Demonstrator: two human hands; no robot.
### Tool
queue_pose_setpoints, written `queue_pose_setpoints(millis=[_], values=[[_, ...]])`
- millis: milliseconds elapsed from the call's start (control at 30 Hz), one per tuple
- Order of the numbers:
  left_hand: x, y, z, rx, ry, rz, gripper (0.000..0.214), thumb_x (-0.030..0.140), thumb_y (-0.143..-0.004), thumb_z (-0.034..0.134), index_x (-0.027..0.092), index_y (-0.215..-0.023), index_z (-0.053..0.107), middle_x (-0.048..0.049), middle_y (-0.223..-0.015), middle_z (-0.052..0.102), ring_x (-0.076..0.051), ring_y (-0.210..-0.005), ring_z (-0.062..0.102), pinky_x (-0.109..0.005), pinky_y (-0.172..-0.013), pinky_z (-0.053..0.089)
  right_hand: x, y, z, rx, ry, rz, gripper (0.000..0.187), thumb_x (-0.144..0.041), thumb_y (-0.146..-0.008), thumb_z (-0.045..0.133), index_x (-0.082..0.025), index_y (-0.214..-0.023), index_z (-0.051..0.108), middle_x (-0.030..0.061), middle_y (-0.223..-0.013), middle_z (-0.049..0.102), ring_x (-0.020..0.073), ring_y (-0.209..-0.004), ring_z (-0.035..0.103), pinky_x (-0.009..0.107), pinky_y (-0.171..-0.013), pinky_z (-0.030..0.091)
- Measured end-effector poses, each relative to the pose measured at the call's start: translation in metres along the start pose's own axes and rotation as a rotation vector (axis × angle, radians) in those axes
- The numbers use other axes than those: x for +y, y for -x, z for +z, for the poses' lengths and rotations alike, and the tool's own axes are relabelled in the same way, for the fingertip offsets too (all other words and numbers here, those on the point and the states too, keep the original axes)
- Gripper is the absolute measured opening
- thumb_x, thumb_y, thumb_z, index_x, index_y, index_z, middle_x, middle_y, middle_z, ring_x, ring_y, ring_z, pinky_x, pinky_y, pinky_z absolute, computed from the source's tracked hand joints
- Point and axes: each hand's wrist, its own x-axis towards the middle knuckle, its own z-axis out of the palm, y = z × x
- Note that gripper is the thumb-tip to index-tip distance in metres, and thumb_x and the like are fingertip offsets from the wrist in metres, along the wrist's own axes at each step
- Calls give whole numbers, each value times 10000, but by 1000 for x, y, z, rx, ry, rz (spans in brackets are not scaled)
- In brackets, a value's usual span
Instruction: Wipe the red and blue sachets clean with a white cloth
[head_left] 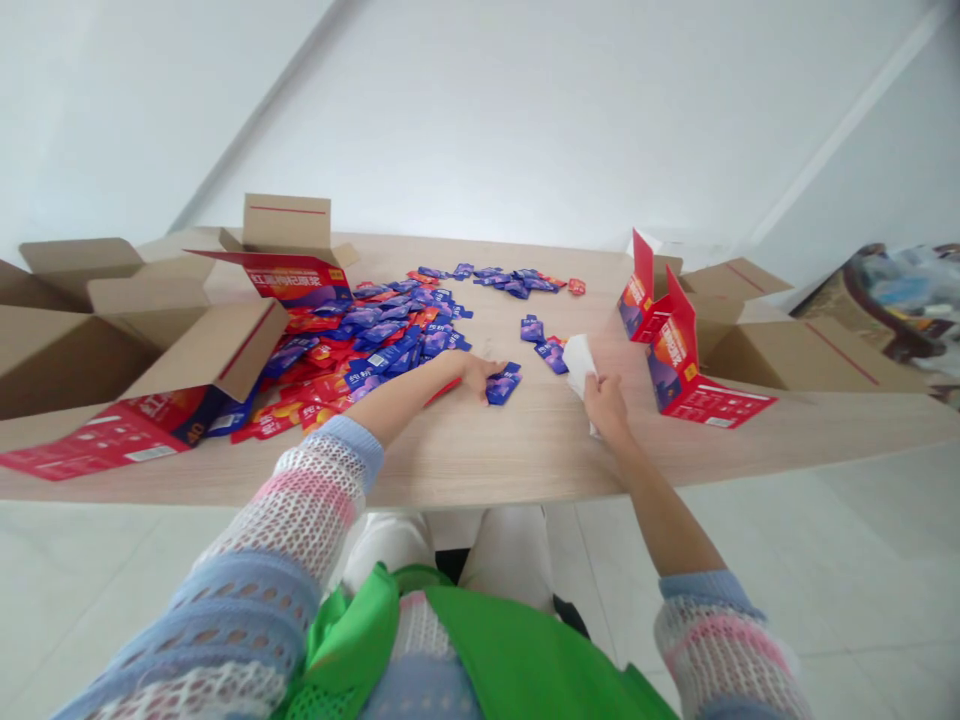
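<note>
My left hand (pixel 475 374) reaches over the tabletop, with its fingers closed at the left edge of a blue sachet (pixel 505 385) that lies flat. To its left spreads a large heap of blue and red sachets (pixel 390 325). My right hand (pixel 606 403) grips a crumpled white cloth (pixel 578 362) against the table; whether it is fabric or paper is unclear. Just left of that cloth lie a few more blue sachets (pixel 552 354). Farther back sits a loose row of blue and red sachets (pixel 517 282).
Open cardboard cartons with red printed sides stand at left (pixel 67 350), at back left (pixel 292 275) and at right (pixel 701 375), flaps spread. A wall (pixel 510 130) rises behind the wooden table (pixel 465 465). Bagged items (pixel 911 290) lie beyond the far right end.
</note>
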Motion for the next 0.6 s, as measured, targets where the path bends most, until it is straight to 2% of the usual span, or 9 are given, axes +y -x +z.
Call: queue_pose_setpoints(millis=[67,133,267,333,433,533,600], values=[[13,15,5,-31,-16,-18,1186,365,-520,737,67,-1488,120,-212,-1546,111,-318,-1337,348,-349,-1072,301,-5,6,-3,-1,-143,-75,338,-399,-890,321,-141,-1016,498,148,-922,646,263,-881,602,343,-756,445],[22,31,8,-16,-14,-7,1106,349,-536,725,70,-1472,207,-211,-1549,94,-335,-1332,356,-371,-1089,273,-15,14,-3,-8,-276,-164,270,-382,-865,343,-178,-933,505,88,-851,633,231,-816,584,316,-713,438],[30,56,21,150,-10,63,1000,370,-580,737,119,-1443,299,-184,-1554,108,-365,-1388,223,-479,-1131,120,-44,35,6,-94,-382,-364,234,-426,-830,431,-208,-864,510,8,-726,582,188,-687,538,284,-637,410],[31,62,35,283,45,115,1005,385,-599,753,118,-1445,280,-188,-1539,173,-342,-1396,208,-478,-1131,123,-57,50,15,-161,-331,-490,265,-457,-827,468,-209,-898,526,10,-762,600,186,-702,548,277,-644,403],[30,63,57,452,258,180,1090,358,-634,758,76,-1473,122,-212,-1466,338,-264,-1373,282,-397,-1095,258,-67,75,34,-218,-129,-649,290,-458,-833,511,-219,-991,557,32,-880,637,196,-790,581,273,-688,403],[28,60,70,478,479,244,1236,301,-619,777,74,-1469,-92,-213,-1369,474,-213,-1322,377,-361,-1024,353,-68,90,56,-239,94,-773,265,-407,-868,503,-245,-1055,599,56,-998,631,204,-868,587,276,-722,413],[26,57,71,480,554,273,1309,283,-583,804,113,-1467,-147,-199,-1336,512,-204,-1304,405,-373,-1021,358,-65,87,66,-244,156,-842,275,-390,-903,463,-268,-1093,620,62,-1066,609,201,-930,580,273,-757,421]])
